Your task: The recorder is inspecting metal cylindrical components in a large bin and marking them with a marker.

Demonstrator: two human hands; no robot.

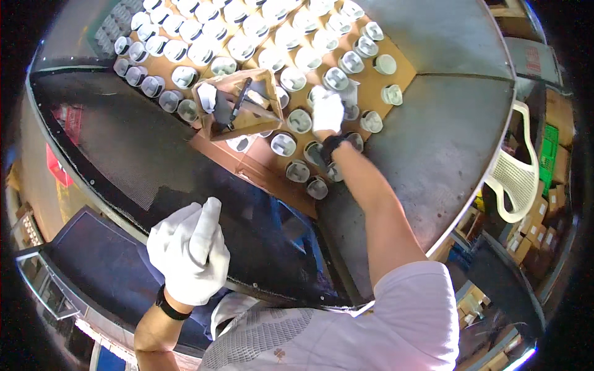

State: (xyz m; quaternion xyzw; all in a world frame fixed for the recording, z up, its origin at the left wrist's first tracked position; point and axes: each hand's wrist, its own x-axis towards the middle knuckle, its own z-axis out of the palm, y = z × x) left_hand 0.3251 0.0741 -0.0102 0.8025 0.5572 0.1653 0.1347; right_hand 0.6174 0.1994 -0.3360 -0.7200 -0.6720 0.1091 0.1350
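Short silvery engine pistons [299, 121] stand in rows on a cardboard sheet [396, 54]. My right hand [328, 111], in a white glove, reaches in among them with its fingers bent down around a piston that the glove mostly hides. A pale grey cloth or paper piece [350, 93] lies just beside that hand. My left hand [190, 253], also gloved, is raised near the dark front edge, its fingers folded in and one finger pointing up; nothing shows in it. Left of the right hand sits an open cardboard box [213, 127] with a black pen [240, 104] across it.
Grey metal panels [451, 40] wall in the work area on the right. A dark mesh-like surface [124, 136] slopes down on the left. Beyond the right rim are a cream plastic chair [523, 179], a green crate [548, 154] and cartons [537, 222]. A red crate [57, 167] is at far left.
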